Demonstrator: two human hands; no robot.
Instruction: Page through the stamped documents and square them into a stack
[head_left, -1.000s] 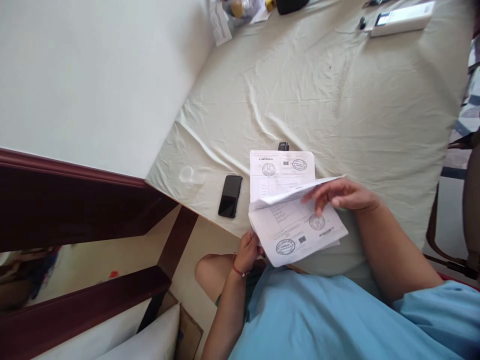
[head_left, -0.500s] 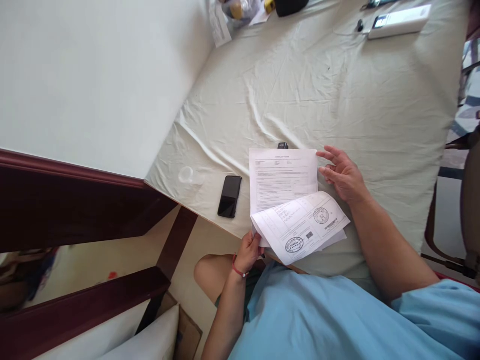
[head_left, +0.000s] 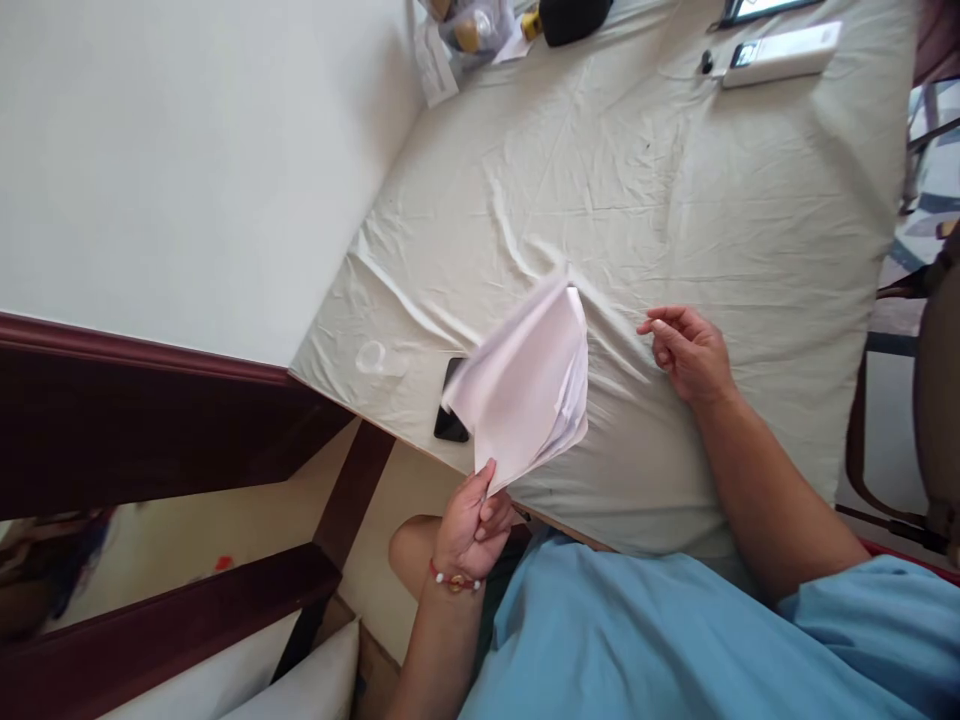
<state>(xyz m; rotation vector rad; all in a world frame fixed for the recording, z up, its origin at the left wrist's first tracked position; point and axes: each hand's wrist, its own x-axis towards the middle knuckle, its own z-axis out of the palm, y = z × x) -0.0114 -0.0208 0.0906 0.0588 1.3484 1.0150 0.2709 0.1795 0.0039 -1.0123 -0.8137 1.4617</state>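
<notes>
My left hand [head_left: 476, 520] pinches a stack of paper sheets [head_left: 525, 385] by its lower corner, with the thumb on top. The sheets are raised at a slant over the table; they bend and fan apart, and the top edge is smeared by motion. Their blank sides face me, so the print is hidden. Partly covered by the papers, a black smartphone [head_left: 451, 425] lies on the cloth. My right hand [head_left: 691, 357] is to the right, apart from the papers and holding nothing. Its index finger points left and the other fingers are half curled.
A pale cloth covers the table [head_left: 750, 200]. A small clear plastic cup [head_left: 371, 357] lies left of the phone. At the back are a plastic bag [head_left: 480, 30], a black case [head_left: 574, 18] and a white device [head_left: 784, 55]. A wall [head_left: 225, 150] borders the left side.
My left hand has lifted and turned the papers over to the left, away from my right hand. The printed sides no longer show, and the papers now overlap the phone. My right fingers have curled in.
</notes>
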